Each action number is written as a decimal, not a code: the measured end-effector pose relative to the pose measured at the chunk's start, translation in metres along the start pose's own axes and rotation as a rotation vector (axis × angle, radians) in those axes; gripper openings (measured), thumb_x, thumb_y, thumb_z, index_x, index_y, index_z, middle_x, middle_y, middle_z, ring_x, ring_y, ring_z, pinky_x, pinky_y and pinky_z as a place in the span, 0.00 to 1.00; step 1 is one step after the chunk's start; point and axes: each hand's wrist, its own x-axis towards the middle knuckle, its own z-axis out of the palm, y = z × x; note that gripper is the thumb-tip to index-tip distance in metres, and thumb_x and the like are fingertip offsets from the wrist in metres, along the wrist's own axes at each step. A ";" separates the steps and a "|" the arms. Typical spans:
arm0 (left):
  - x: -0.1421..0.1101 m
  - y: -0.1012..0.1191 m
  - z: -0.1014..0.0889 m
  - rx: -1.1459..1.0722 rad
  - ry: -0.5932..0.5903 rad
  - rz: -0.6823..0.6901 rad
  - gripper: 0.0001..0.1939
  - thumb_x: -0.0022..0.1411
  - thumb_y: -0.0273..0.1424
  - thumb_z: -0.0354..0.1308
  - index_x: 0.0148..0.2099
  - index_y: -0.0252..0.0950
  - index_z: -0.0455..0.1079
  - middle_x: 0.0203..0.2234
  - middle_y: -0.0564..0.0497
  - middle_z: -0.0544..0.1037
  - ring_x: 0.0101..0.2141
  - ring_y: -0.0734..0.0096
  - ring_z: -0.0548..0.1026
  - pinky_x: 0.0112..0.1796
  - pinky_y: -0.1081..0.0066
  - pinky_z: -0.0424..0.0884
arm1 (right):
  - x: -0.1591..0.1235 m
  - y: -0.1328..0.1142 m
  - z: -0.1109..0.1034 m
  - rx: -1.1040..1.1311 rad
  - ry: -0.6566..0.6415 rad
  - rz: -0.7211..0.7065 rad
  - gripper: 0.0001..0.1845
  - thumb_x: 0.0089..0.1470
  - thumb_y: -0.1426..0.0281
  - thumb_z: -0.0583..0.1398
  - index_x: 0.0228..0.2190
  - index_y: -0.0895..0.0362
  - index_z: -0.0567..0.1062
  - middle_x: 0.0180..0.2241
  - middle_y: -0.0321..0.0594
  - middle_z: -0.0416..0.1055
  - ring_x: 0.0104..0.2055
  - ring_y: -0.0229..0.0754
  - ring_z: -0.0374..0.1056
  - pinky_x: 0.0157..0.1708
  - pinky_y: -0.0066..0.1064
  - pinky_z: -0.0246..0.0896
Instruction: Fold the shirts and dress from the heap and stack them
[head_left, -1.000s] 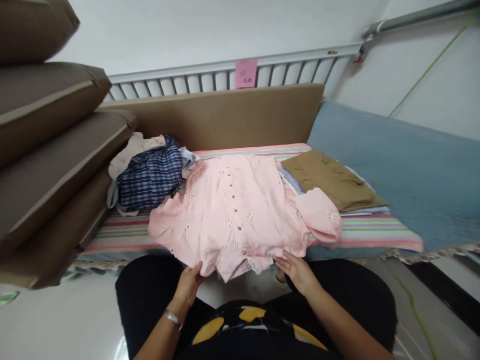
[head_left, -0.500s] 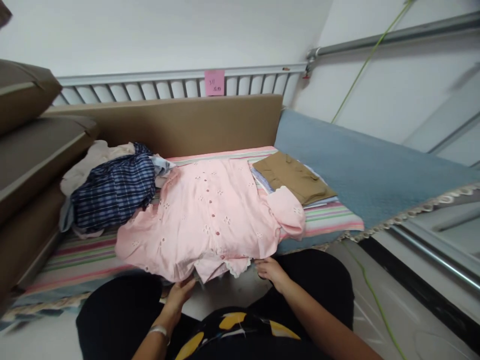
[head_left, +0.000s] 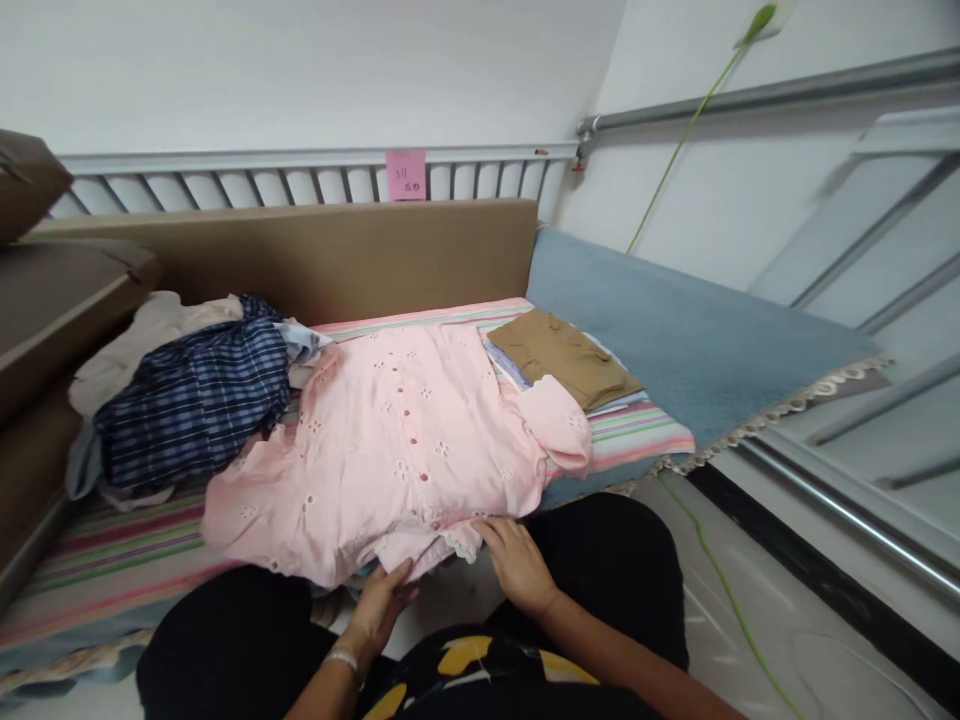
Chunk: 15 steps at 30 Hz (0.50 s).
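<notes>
A pink button-front blouse point(head_left: 375, 430) with eyelet flowers lies spread over the striped sheet, its collar end hanging past the near edge. My left hand point(head_left: 379, 605) is closed, pinching the pink collar between thumb and fingers. At the collar's lace-trimmed right side is my right hand point(head_left: 519, 565), its fingers closed on the cloth and the thumb hidden. One puffed sleeve point(head_left: 556, 425) rests close to folded khaki clothing point(head_left: 562, 355) at the right.
A heap with a blue plaid garment point(head_left: 199, 400) lies at the left, beside brown boxes point(head_left: 60, 290). Behind stands a brown board point(head_left: 352, 255) against a white radiator point(head_left: 255, 188). A blue cover point(head_left: 675, 320) slopes up at the right, near a green cord point(head_left: 716, 570).
Both hands have come up onto the collar; my right hand moved left to its lace edge. The collar is now gathered between them. The view has shifted slightly right.
</notes>
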 end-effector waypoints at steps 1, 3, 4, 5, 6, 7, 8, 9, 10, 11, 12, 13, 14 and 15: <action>-0.001 0.000 0.000 -0.036 0.000 0.007 0.26 0.42 0.37 0.68 0.45 0.38 0.68 0.43 0.45 0.76 0.43 0.61 0.73 0.42 0.65 0.68 | 0.003 0.000 0.001 -0.016 0.003 -0.016 0.25 0.52 0.79 0.51 0.50 0.51 0.67 0.46 0.43 0.69 0.47 0.47 0.63 0.46 0.38 0.56; -0.004 0.000 -0.001 -0.087 -0.019 0.008 0.25 0.42 0.35 0.69 0.44 0.37 0.69 0.42 0.46 0.76 0.41 0.63 0.74 0.40 0.66 0.69 | 0.009 0.000 0.001 -0.028 -0.004 -0.022 0.22 0.52 0.78 0.52 0.48 0.51 0.69 0.44 0.43 0.70 0.45 0.47 0.63 0.44 0.38 0.57; -0.006 0.001 -0.002 -0.094 -0.034 0.005 0.24 0.42 0.34 0.69 0.44 0.37 0.70 0.41 0.47 0.77 0.40 0.64 0.74 0.40 0.67 0.70 | 0.011 0.000 0.000 -0.025 -0.011 -0.014 0.21 0.52 0.78 0.52 0.46 0.51 0.70 0.41 0.42 0.70 0.43 0.47 0.63 0.43 0.38 0.57; -0.009 0.001 -0.003 -0.096 -0.048 0.004 0.23 0.42 0.33 0.69 0.43 0.37 0.70 0.41 0.46 0.77 0.39 0.65 0.74 0.39 0.67 0.70 | 0.013 0.000 -0.002 -0.013 -0.017 -0.003 0.19 0.52 0.78 0.53 0.43 0.52 0.72 0.39 0.42 0.70 0.42 0.46 0.63 0.43 0.37 0.57; -0.011 0.002 -0.004 -0.096 -0.058 0.004 0.23 0.42 0.33 0.69 0.43 0.37 0.70 0.41 0.46 0.77 0.39 0.65 0.74 0.39 0.67 0.70 | 0.015 0.000 -0.004 0.009 -0.018 0.010 0.17 0.51 0.78 0.53 0.40 0.53 0.73 0.37 0.42 0.70 0.41 0.46 0.63 0.42 0.37 0.58; -0.013 0.003 -0.005 -0.093 -0.061 0.001 0.23 0.41 0.33 0.69 0.42 0.36 0.71 0.40 0.46 0.77 0.38 0.66 0.75 0.38 0.67 0.70 | 0.016 0.000 -0.007 0.044 -0.011 0.024 0.15 0.51 0.78 0.53 0.38 0.53 0.74 0.36 0.42 0.70 0.40 0.45 0.63 0.42 0.36 0.58; -0.015 0.004 -0.005 -0.088 -0.058 -0.001 0.23 0.41 0.33 0.70 0.41 0.36 0.71 0.38 0.47 0.78 0.36 0.67 0.75 0.38 0.67 0.70 | 0.017 0.000 -0.009 0.092 0.001 0.039 0.14 0.51 0.78 0.52 0.35 0.54 0.74 0.36 0.41 0.70 0.41 0.45 0.63 0.42 0.36 0.58; -0.016 0.005 -0.006 -0.081 -0.050 -0.003 0.23 0.40 0.34 0.70 0.41 0.35 0.71 0.37 0.47 0.78 0.35 0.68 0.75 0.38 0.68 0.70 | 0.018 0.001 -0.011 0.151 0.018 0.052 0.14 0.51 0.78 0.52 0.34 0.54 0.74 0.36 0.41 0.70 0.41 0.45 0.63 0.42 0.35 0.58; -0.017 0.005 -0.006 -0.072 -0.040 -0.005 0.23 0.40 0.34 0.70 0.40 0.35 0.72 0.35 0.48 0.78 0.33 0.69 0.75 0.38 0.68 0.69 | 0.019 0.002 -0.013 0.218 0.035 0.064 0.14 0.51 0.78 0.52 0.34 0.54 0.74 0.37 0.41 0.70 0.42 0.45 0.64 0.43 0.35 0.58; -0.017 0.006 -0.006 -0.063 -0.032 -0.008 0.23 0.39 0.34 0.71 0.39 0.35 0.72 0.34 0.48 0.78 0.32 0.69 0.75 0.38 0.68 0.69 | 0.020 0.004 -0.014 0.289 0.048 0.079 0.13 0.51 0.77 0.52 0.34 0.54 0.74 0.37 0.41 0.71 0.43 0.45 0.64 0.43 0.35 0.59; -0.017 0.007 -0.006 -0.053 -0.025 -0.010 0.23 0.38 0.35 0.71 0.39 0.35 0.72 0.33 0.48 0.78 0.31 0.70 0.74 0.37 0.69 0.69 | 0.021 0.005 -0.015 0.356 0.050 0.097 0.13 0.51 0.76 0.52 0.34 0.54 0.74 0.38 0.41 0.72 0.43 0.44 0.65 0.43 0.35 0.59; -0.017 0.008 -0.005 -0.043 -0.020 -0.011 0.23 0.38 0.35 0.71 0.38 0.35 0.72 0.33 0.49 0.78 0.31 0.70 0.74 0.37 0.69 0.69 | 0.023 0.006 -0.015 0.415 0.039 0.117 0.12 0.52 0.75 0.52 0.34 0.54 0.74 0.37 0.40 0.72 0.42 0.44 0.66 0.43 0.34 0.60; -0.017 0.009 -0.005 -0.033 -0.017 -0.010 0.23 0.37 0.35 0.71 0.38 0.35 0.72 0.32 0.49 0.78 0.31 0.71 0.74 0.36 0.70 0.69 | 0.026 0.007 -0.015 0.457 0.022 0.141 0.12 0.53 0.73 0.51 0.34 0.54 0.74 0.36 0.40 0.73 0.41 0.44 0.68 0.42 0.33 0.60; -0.017 0.009 -0.004 -0.023 -0.014 -0.009 0.22 0.37 0.35 0.71 0.37 0.35 0.72 0.30 0.49 0.78 0.30 0.71 0.74 0.36 0.70 0.68 | 0.030 0.008 -0.015 0.478 0.004 0.166 0.11 0.54 0.71 0.51 0.34 0.54 0.74 0.36 0.40 0.74 0.40 0.43 0.69 0.40 0.32 0.61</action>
